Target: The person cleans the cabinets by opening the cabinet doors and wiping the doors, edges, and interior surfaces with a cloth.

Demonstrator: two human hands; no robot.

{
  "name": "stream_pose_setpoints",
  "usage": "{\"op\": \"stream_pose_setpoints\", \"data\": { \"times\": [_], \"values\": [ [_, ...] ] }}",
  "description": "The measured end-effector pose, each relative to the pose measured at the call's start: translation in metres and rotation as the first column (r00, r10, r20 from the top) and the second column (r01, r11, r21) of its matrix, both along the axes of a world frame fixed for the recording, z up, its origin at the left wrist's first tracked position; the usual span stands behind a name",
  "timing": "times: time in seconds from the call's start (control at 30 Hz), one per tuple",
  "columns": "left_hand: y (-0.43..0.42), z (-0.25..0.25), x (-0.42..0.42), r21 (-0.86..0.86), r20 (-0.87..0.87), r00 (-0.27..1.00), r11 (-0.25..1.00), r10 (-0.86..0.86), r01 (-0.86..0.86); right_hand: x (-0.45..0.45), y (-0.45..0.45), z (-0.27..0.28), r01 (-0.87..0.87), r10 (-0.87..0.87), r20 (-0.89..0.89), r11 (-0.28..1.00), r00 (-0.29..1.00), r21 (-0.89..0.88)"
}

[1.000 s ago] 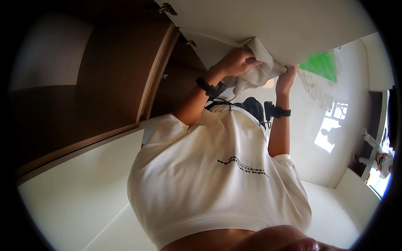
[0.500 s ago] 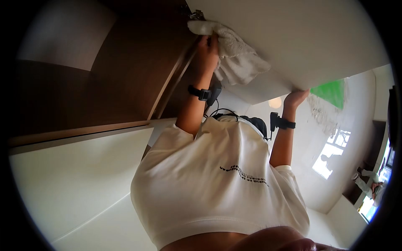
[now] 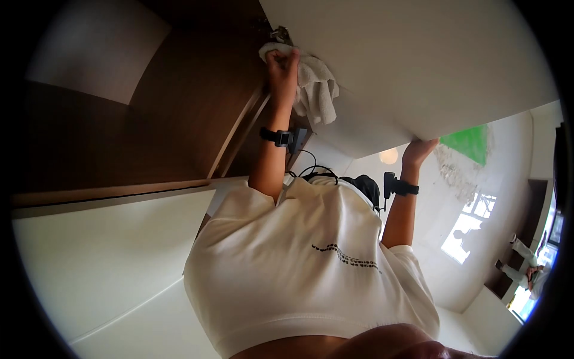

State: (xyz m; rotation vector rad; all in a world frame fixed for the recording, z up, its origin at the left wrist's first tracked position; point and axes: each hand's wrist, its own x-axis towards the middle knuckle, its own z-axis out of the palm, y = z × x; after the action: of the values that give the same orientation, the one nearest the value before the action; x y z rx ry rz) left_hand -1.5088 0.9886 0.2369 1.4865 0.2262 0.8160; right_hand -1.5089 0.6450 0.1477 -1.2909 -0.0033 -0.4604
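Note:
A white cloth [image 3: 317,90] is bunched in my left hand [image 3: 282,75], whose fingers are closed on it beside the metal hinge [image 3: 280,35] of a pale door panel [image 3: 418,60]. Part of the cloth hangs down against the panel. My right hand [image 3: 418,152] is at the panel's lower edge, on the right, with its fingers partly hidden behind the edge; it appears to grip it. Both wrists wear black straps with small devices.
The dark brown cabinet interior [image 3: 185,102] lies at left, with a pale panel [image 3: 107,257] below it. A green patch [image 3: 469,143] and whitish smears mark the glossy floor [image 3: 496,173]. Another person [image 3: 529,272] is at the far right.
My left hand has carried the cloth from the panel's lower edge up and left to the hinge. My right hand stays at the edge, lower in view. The panel shows larger.

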Motion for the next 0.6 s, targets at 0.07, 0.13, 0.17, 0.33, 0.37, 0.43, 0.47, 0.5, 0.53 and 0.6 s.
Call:
{"op": "stream_pose_setpoints", "data": {
  "times": [0.07, 0.13, 0.17, 0.33, 0.37, 0.43, 0.47, 0.5, 0.53, 0.6],
  "values": [
    [0.000, -0.004, 0.003, 0.037, -0.062, 0.998, 0.999, -0.011, 0.014, 0.003, -0.001, -0.007, -0.029, 0.029, -0.002, 0.999, 1.000, 0.041],
    [0.005, -0.027, 0.005, 0.077, -0.130, 0.989, 0.994, -0.070, 0.080, 0.001, 0.000, -0.005, -0.027, 0.026, 0.012, 0.997, 1.000, 0.071],
    [0.003, -0.036, 0.000, 0.266, -0.318, 0.946, 0.951, -0.068, 0.158, -0.001, 0.004, 0.005, -0.013, 0.011, 0.029, 0.997, 1.000, 0.074],
    [-0.005, -0.052, 0.005, -0.042, -0.236, 0.938, 0.967, -0.253, 0.251, -0.002, 0.010, 0.025, 0.018, -0.018, 0.000, 0.995, 1.000, 0.099],
    [0.000, -0.041, 0.008, -0.068, -0.200, 0.944, 0.965, -0.262, 0.254, -0.002, 0.008, 0.025, 0.035, -0.034, -0.008, 0.997, 0.999, 0.065],
    [0.005, -0.013, 0.005, -0.090, -0.086, 0.950, 0.952, -0.299, 0.291, -0.006, 0.006, 0.020, 0.027, -0.026, -0.025, 0.999, 0.999, 0.038],
    [0.003, 0.007, 0.005, -0.049, -0.099, 0.946, 0.951, -0.308, 0.304, -0.007, 0.005, 0.019, 0.005, -0.003, -0.025, 0.999, 1.000, 0.052],
    [0.004, 0.022, 0.003, -0.006, -0.116, 0.943, 0.949, -0.312, 0.314, -0.009, 0.007, 0.016, -0.021, 0.022, -0.027, 0.997, 0.999, 0.069],
    [0.007, 0.028, 0.001, 0.040, -0.133, 0.940, 0.946, -0.315, 0.323, -0.011, 0.006, 0.011, -0.025, 0.026, -0.018, 0.999, 1.000, 0.036],
    [0.008, 0.027, 0.002, 0.046, -0.146, 0.948, 0.955, -0.284, 0.293, -0.011, 0.008, 0.011, -0.023, 0.023, 0.010, 1.000, 1.000, -0.016]
  ]
}}
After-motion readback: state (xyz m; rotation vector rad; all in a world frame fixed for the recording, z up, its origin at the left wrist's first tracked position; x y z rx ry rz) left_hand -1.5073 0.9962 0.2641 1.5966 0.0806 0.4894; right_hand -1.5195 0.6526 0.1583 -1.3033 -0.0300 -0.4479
